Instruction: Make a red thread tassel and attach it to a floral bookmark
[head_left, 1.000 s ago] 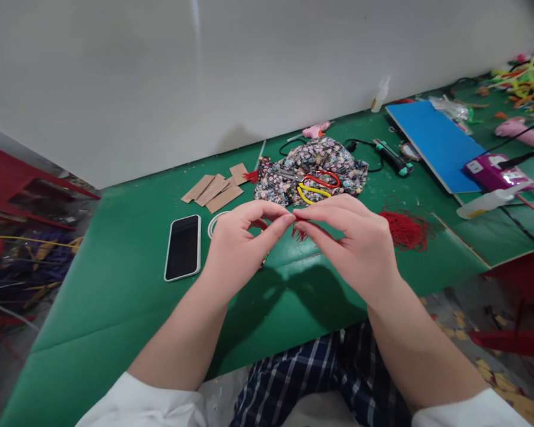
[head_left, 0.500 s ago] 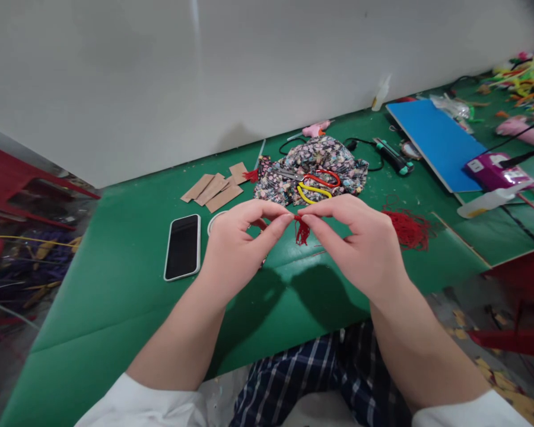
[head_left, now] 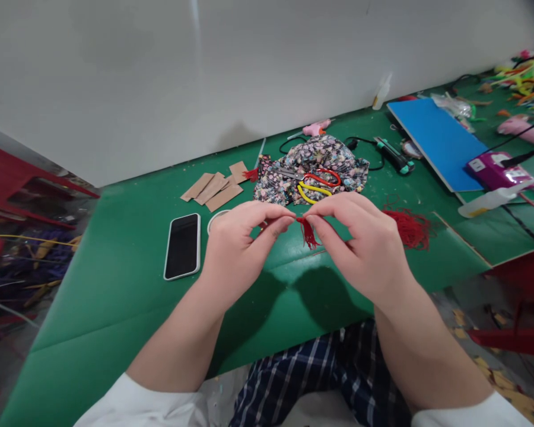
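Since a moment ago the red tassel (head_left: 309, 233) has swung lower, dangling above the near counter (head_left: 115, 267). Both the left hand (head_left: 235, 249) and right hand (head_left: 365, 249) pinch its top; a loosened pinch could drop it or unravel threads.

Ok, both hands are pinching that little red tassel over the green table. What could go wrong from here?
1. The red tassel hangs from a small fingertip pinch between the left hand and right hand. It could slip, or its strands might pull loose.
2. If dropped, it could be hard to tell from the loose red thread pile, which lies on the table just beyond the right hand.
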A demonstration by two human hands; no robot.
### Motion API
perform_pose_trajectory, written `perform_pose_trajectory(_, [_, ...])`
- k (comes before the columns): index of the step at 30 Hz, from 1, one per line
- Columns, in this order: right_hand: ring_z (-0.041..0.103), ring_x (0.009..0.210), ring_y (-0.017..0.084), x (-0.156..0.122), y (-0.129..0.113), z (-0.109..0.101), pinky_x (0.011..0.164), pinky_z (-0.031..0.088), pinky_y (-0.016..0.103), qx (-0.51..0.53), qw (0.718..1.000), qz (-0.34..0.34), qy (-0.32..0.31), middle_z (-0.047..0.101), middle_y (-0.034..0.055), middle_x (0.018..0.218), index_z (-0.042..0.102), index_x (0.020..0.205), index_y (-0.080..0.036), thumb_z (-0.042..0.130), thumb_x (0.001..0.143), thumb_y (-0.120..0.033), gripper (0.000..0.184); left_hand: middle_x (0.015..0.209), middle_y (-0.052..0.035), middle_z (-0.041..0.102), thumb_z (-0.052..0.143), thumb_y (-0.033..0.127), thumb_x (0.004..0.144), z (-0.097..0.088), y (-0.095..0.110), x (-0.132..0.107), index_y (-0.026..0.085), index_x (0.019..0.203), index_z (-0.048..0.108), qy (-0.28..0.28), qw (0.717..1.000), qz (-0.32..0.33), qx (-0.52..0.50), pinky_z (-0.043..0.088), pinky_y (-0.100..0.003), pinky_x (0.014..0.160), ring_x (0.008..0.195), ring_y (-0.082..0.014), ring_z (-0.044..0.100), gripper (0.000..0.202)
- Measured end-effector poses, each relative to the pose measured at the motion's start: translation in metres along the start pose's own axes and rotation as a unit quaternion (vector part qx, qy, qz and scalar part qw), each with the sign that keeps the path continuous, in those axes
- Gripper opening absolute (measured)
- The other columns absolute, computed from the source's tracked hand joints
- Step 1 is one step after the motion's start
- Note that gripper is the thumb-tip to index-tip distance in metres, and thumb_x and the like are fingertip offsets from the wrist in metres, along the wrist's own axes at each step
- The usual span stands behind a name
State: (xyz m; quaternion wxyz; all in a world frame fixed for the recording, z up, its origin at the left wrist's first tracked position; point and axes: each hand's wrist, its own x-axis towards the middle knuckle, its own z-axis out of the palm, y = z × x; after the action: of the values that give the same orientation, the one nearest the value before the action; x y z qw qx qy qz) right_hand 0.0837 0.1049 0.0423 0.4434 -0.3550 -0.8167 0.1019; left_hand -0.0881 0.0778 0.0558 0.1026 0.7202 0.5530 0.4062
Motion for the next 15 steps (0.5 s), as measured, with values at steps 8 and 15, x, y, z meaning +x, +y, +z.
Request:
perform_pose_trajectory(8, [0.056, 0.078, 0.014, 0.0004, 0.0012, 0.0012, 0.073, 0.045, 0.027, 0.005, 1.000, -0.004, -0.009, 0.061, 0.0021, 0.080, 0.056, 0.081, -0.019, 0.051, 0.085, -0.016, 0.007, 0.076, 0.0038, 0.068, 0.060, 0.022, 0.083, 0.0021, 0.0003, -0.0005, 0.021, 0.078, 0.067, 0.021, 0.998, 0.033, 0.054, 0.043, -0.021, 0.065, 0.070, -0.0104, 0.060, 0.009])
perform_pose_trajectory(15, [0.055, 0.078, 0.014, -0.0002, 0.0027, 0.0011, 0.072, 0.044, 0.027, 0.006, 1.000, 0.001, -0.022, 0.061, 0.0029, 0.081, 0.055, 0.081, -0.018, 0.050, 0.087, -0.017, 0.008, 0.075, 0.0038, 0.067, 0.059, 0.021, 0.084, 0.0028, 0.0003, 0.0000, 0.021, 0.077, 0.065, 0.017, 0.998, 0.030, 0.061, 0.043, -0.022, 0.064, 0.069, -0.0104, 0.060, 0.010])
